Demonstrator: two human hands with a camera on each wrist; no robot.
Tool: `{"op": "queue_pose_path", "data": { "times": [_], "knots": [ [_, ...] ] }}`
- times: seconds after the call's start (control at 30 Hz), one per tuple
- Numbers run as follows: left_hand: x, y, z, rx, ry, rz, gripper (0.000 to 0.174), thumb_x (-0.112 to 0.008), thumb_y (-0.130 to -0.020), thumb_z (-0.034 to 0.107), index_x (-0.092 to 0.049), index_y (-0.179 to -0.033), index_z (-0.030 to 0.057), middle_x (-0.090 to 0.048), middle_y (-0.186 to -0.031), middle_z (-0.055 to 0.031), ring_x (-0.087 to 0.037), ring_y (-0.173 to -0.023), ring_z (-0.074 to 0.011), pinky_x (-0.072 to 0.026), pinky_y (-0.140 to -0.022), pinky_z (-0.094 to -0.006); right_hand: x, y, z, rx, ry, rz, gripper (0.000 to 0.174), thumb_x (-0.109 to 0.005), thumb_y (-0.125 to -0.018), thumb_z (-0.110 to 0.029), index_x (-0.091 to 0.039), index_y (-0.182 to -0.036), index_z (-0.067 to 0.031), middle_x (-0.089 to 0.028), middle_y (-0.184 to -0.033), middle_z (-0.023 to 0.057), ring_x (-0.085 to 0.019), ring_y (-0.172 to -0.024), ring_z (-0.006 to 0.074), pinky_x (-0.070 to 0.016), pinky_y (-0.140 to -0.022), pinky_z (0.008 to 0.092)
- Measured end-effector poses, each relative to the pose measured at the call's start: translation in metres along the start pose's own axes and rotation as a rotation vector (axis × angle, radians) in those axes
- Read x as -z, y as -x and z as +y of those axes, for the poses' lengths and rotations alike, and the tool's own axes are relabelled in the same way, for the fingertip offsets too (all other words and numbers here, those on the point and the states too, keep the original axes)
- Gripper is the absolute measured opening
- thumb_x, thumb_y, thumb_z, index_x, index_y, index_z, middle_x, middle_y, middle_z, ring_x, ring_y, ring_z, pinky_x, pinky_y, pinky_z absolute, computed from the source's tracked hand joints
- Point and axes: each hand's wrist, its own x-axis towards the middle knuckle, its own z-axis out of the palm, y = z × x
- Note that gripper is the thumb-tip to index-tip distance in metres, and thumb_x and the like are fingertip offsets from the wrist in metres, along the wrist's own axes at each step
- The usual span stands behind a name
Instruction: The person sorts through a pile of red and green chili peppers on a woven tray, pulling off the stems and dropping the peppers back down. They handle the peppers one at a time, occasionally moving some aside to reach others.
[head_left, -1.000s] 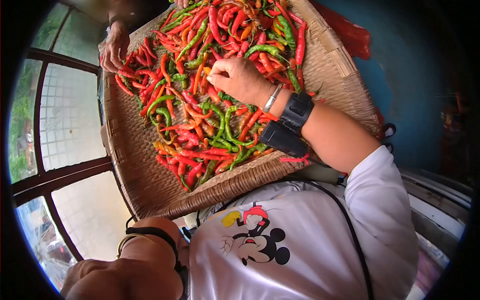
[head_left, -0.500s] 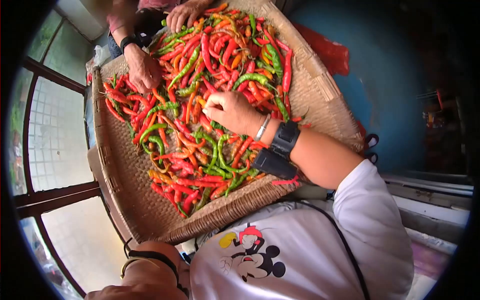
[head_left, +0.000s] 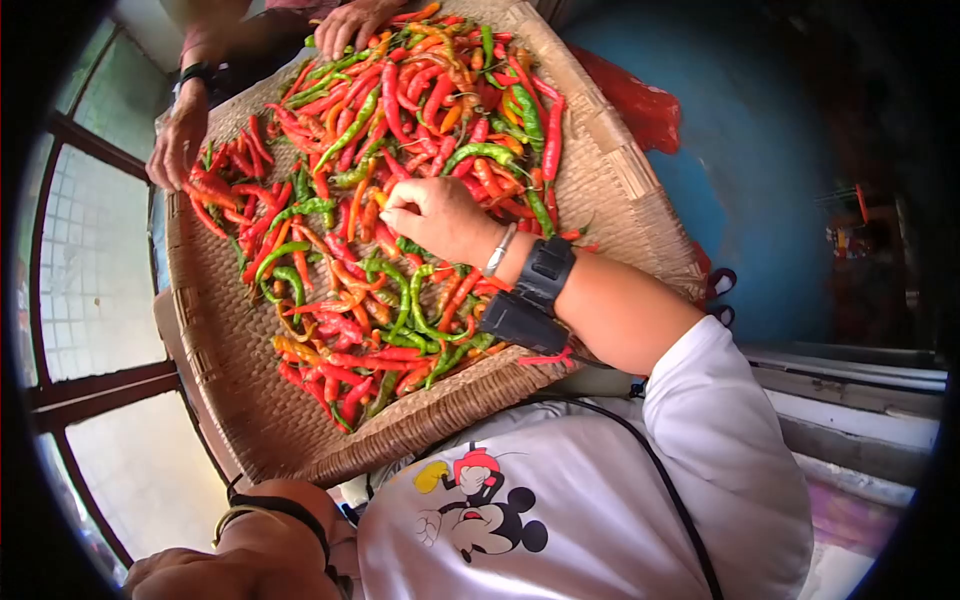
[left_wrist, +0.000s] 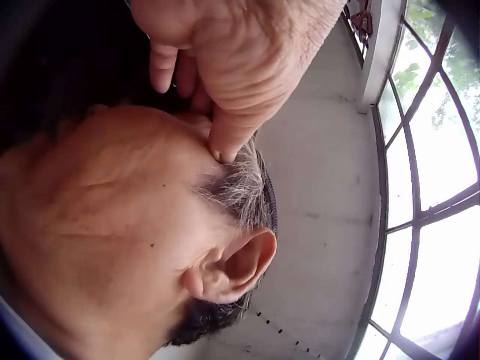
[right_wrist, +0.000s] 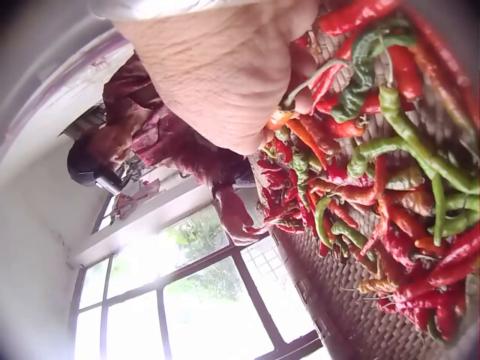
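Red, green and orange chili peppers [head_left: 430, 95] lie heaped in a shallow woven tray [head_left: 245, 425]. Over the middle of the heap, my right hand [head_left: 440, 215] pinches an orange chili pepper [right_wrist: 279, 119] between thumb and fingertips; most of that pepper is hidden by the hand. My left hand [head_left: 200, 575], at the lower left of the head view, is up at my head. In the left wrist view its thumb touches the hair [left_wrist: 244, 184] at the temple, above the ear, and its other fingers bend loosely over the brow.
Another person's hand [head_left: 178, 145] is at the tray's left rim, and that person's second hand [head_left: 350, 25] is at the far end of the peppers. Framed windows [head_left: 100, 270] run along the left. A red bag [head_left: 635, 100] lies beyond the tray's right edge.
The other person's hand moved in over the peppers, then back to the left rim. My right hand keeps its pinch at about the same spot in the heap; the head view has shifted.
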Motion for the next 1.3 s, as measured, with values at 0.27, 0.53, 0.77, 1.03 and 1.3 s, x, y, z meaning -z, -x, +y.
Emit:
{"op": "queue_pose_path", "data": {
  "times": [0.27, 0.53, 0.77, 1.03, 1.3],
  "knots": [
    [0.043, -0.007, -0.015, 0.021, 0.489, -0.413, 0.011, -0.047, -0.080, 0.010, -0.048, -0.075, -0.0002, -0.045, -0.074, -0.0039, -0.058, -0.062, -0.0141, -0.0507, -0.040, -0.0244, 0.003, 0.000, -0.002, 0.017, 0.008, 0.032, 0.014, -0.058, -0.077, -0.016, -0.058, -0.075, -0.0025, -0.060, -0.065, 0.0093, -0.059, -0.060, 0.0208, -0.0455, -0.057, 0.0326],
    [0.137, 0.023, -0.098, 0.500, -0.367, 0.916, 0.019, -0.052, -0.087, 0.020, -0.054, -0.102, 0.0073, -0.059, -0.091, -0.0011, -0.056, -0.075, -0.0090, -0.0443, -0.061, -0.0228, 0.014, 0.005, -0.023, -0.174, -0.436, 0.088, 0.013, -0.053, -0.081, -0.006, -0.052, -0.093, -0.0006, -0.058, -0.070, 0.0039, -0.053, -0.060, 0.0063, -0.0420, -0.050, 0.0227],
    [0.145, 0.058, -0.140, 0.725, -0.391, 0.842, 0.023, -0.046, -0.091, 0.026, -0.054, -0.100, 0.0062, -0.059, -0.091, -0.0015, -0.056, -0.080, -0.0100, -0.0455, -0.067, -0.0243, -0.010, 0.022, -0.025, 0.037, -0.277, 0.031, 0.009, -0.056, -0.076, -0.008, -0.055, -0.083, -0.0012, -0.061, -0.073, 0.0124, -0.061, -0.069, 0.0224, -0.0473, -0.061, 0.0331],
    [0.176, 0.062, -0.128, 0.596, -0.241, 0.930, 0.031, -0.045, -0.090, 0.031, -0.054, -0.102, 0.0029, -0.057, -0.091, -0.0070, -0.056, -0.081, -0.0166, -0.0459, -0.071, -0.0295, -0.017, 0.026, -0.018, -0.070, -0.188, -0.173, 0.022, -0.064, -0.072, -0.014, -0.057, -0.087, 0.0004, -0.060, -0.072, 0.0158, -0.061, -0.068, 0.0276, -0.0451, -0.059, 0.0350],
    [0.167, 0.057, -0.131, 0.845, -0.546, 0.891, 0.021, -0.047, -0.090, 0.023, -0.056, -0.098, 0.0059, -0.055, -0.080, 0.0018, -0.051, -0.071, -0.0060, -0.0437, -0.057, -0.0206, -0.007, 0.019, -0.012, -0.025, 0.098, -0.157, 0.020, -0.061, -0.073, -0.024, -0.058, -0.074, -0.0044, -0.056, -0.063, 0.0163, -0.057, -0.059, 0.0326, -0.0433, -0.056, 0.0407]
  ]
}}
